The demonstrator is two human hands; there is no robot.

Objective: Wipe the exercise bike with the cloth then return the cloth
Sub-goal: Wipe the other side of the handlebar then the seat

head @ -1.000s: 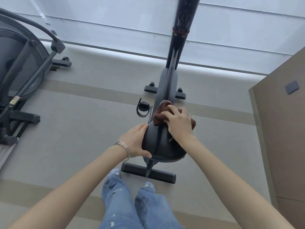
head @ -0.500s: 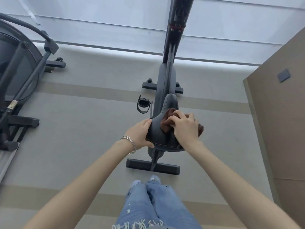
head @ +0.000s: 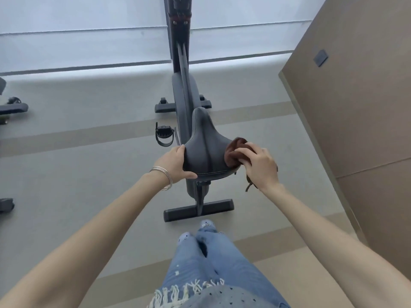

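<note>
The left hand (head: 175,162) grips the left edge of the exercise bike's (head: 185,92) seat (head: 203,152), thumb under its rear rim. The right hand (head: 260,166) clutches the bunched brown cloth (head: 234,151), pressing it against the seat's right side.

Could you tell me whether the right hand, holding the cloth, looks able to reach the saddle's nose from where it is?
Probably yes: the right hand presses the brown cloth on the saddle, whose bare top leaves the way free.
</note>
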